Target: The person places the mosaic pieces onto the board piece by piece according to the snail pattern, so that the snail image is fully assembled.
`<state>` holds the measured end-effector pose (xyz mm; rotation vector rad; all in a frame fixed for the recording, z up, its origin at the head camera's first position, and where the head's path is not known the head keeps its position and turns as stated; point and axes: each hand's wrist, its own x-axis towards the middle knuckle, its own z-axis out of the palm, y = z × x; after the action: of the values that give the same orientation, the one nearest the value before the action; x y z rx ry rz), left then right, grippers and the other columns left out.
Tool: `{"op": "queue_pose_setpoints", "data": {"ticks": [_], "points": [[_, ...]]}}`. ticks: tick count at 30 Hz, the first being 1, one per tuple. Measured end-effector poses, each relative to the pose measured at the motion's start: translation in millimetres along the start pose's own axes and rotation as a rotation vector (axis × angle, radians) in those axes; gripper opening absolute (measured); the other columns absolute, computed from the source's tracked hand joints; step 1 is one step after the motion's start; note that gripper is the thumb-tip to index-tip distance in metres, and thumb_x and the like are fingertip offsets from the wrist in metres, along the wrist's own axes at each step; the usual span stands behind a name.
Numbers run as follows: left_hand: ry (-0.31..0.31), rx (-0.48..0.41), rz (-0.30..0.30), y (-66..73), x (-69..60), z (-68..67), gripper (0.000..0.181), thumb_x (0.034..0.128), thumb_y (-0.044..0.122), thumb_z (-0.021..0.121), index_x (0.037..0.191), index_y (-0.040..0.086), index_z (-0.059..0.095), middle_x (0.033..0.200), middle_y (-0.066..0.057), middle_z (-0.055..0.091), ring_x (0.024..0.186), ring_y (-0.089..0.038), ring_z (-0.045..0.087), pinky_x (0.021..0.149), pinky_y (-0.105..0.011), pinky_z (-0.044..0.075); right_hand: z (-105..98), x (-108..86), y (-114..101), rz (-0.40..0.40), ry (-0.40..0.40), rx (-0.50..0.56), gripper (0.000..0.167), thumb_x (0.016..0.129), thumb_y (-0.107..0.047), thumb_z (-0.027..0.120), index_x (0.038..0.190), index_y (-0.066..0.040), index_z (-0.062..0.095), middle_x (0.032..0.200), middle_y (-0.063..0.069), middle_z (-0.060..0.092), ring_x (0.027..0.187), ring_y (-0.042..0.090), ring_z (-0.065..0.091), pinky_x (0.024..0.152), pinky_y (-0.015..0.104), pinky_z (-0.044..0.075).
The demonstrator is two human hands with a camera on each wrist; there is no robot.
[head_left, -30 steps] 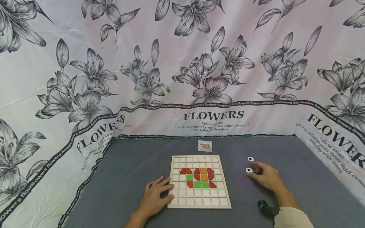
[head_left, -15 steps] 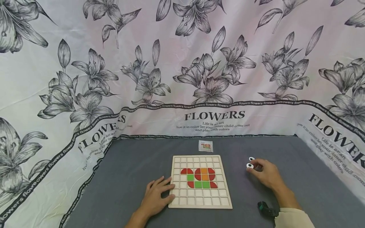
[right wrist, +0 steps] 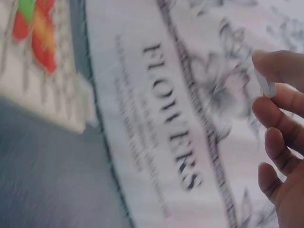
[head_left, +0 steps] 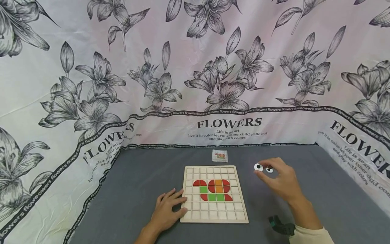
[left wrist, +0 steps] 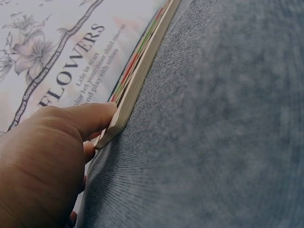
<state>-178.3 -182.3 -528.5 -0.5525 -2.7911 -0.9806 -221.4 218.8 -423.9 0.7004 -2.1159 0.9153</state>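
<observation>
My right hand [head_left: 283, 181] pinches a round white disc with a black dot [head_left: 258, 167] between thumb and forefinger, raised over the table right of the board. In the right wrist view the same disc [right wrist: 269, 85] shows edge-on, with the other fingers loosely bent below. A second such disc [head_left: 269, 170] lies behind, within the gap of the curved hand. My left hand [head_left: 166, 210] rests at the left edge of a wooden grid board [head_left: 213, 217], its thumb and fingers touching the rim. Red, green and orange pieces [head_left: 218, 189] fill several of its squares.
A small picture card [head_left: 219, 156] lies behind the board, showing a similar coloured figure. Grey cloth [head_left: 137, 179] covers the table. A flower-printed curtain [head_left: 225, 128] closes off the back and sides. A dark band [head_left: 281, 227] is by the right wrist.
The right hand took hold of the nearer disc, then lifted it and moved it slightly left and away. The second disc stayed on the table. The left hand has not moved.
</observation>
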Motion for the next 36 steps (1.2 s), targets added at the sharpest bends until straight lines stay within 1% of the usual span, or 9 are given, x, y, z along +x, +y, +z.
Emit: {"op": "queue_pose_setpoints", "data": {"ticks": [6,10,12,18,21,25,29,33,36], "points": [[0.002,0.005,0.004,0.4,0.0,-0.2,0.039,0.0887,0.043,0.067,0.120,0.020,0.071,0.140,0.002,0.052,0.134,-0.032,0.037,0.103,-0.061,0.018,7,18.4,-28,-0.093,0.051,0.081,0.035,0.063,-0.002,0.085,0.095,-0.007,0.073,0.086,-0.003,0.068,0.079,0.016,0.054,0.071,0.017,0.041],[-0.001,0.004,0.002,0.7,0.0,-0.5,0.040,0.0890,0.044,0.066,0.120,0.020,0.071,0.140,0.001,0.052,0.133,-0.032,0.037,0.103,-0.061,0.018,19,26.5,-36,-0.144,0.089,0.112,0.031,0.066,-0.005,0.084,0.095,-0.006,0.073,0.086,-0.003,0.068,0.079,0.018,0.055,0.071,0.019,0.041],[-0.002,-0.005,0.002,1.0,-0.1,-0.6,0.039,0.0891,0.043,0.066,0.120,0.020,0.071,0.140,0.001,0.052,0.134,-0.032,0.037,0.103,-0.061,0.018,27,29.2,-38,-0.146,0.091,0.127,0.029,0.068,-0.006,0.083,0.095,-0.006,0.073,0.086,-0.003,0.068,0.079,0.019,0.054,0.072,0.020,0.042],[-0.005,-0.027,0.003,1.3,-1.1,-0.7,0.039,0.0897,0.041,0.066,0.122,0.020,0.070,0.141,0.000,0.051,0.134,-0.032,0.036,0.104,-0.060,0.017,57,36.4,-44,-0.082,0.067,0.164,0.031,0.067,-0.002,0.084,0.096,-0.005,0.073,0.087,0.000,0.068,0.080,0.018,0.054,0.069,0.026,0.044],[-0.003,-0.024,0.001,1.4,-1.2,-0.7,0.039,0.0898,0.042,0.066,0.122,0.020,0.070,0.141,0.000,0.051,0.134,-0.032,0.036,0.104,-0.060,0.017,74,39.3,-45,-0.043,0.038,0.165,0.030,0.070,-0.006,0.085,0.097,-0.003,0.072,0.090,-0.001,0.068,0.081,0.021,0.056,0.069,0.028,0.045],[-0.002,-0.025,0.002,2.2,-0.9,-1.0,0.039,0.0898,0.042,0.066,0.121,0.020,0.070,0.141,-0.001,0.051,0.134,-0.032,0.036,0.103,-0.060,0.017,97,40.8,-44,0.049,-0.028,0.181,0.030,0.075,-0.011,0.084,0.102,-0.003,0.072,0.092,0.000,0.066,0.082,0.021,0.054,0.069,0.035,0.047],[-0.001,-0.027,0.006,3.0,-0.7,-1.4,0.039,0.0900,0.042,0.066,0.121,0.020,0.070,0.141,-0.001,0.051,0.134,-0.032,0.036,0.103,-0.060,0.018,118,41.1,-42,0.131,-0.066,0.205,0.028,0.077,-0.012,0.082,0.102,-0.003,0.072,0.089,0.003,0.065,0.082,0.022,0.054,0.070,0.041,0.047],[-0.003,-0.029,0.003,4.0,-0.8,-1.9,0.039,0.0901,0.042,0.065,0.121,0.019,0.071,0.141,-0.001,0.051,0.134,-0.033,0.036,0.103,-0.061,0.017,137,38.9,-40,0.219,-0.113,0.222,0.025,0.079,-0.013,0.082,0.101,-0.006,0.072,0.090,0.004,0.065,0.083,0.023,0.055,0.071,0.043,0.049],[-0.008,-0.028,-0.002,4.3,-0.3,-2.7,0.039,0.0901,0.043,0.065,0.121,0.019,0.071,0.141,-0.001,0.051,0.134,-0.033,0.036,0.104,-0.061,0.017,149,37.5,-38,0.284,-0.156,0.218,0.024,0.080,-0.015,0.081,0.100,-0.007,0.073,0.092,0.003,0.065,0.085,0.021,0.057,0.075,0.043,0.051]]}}
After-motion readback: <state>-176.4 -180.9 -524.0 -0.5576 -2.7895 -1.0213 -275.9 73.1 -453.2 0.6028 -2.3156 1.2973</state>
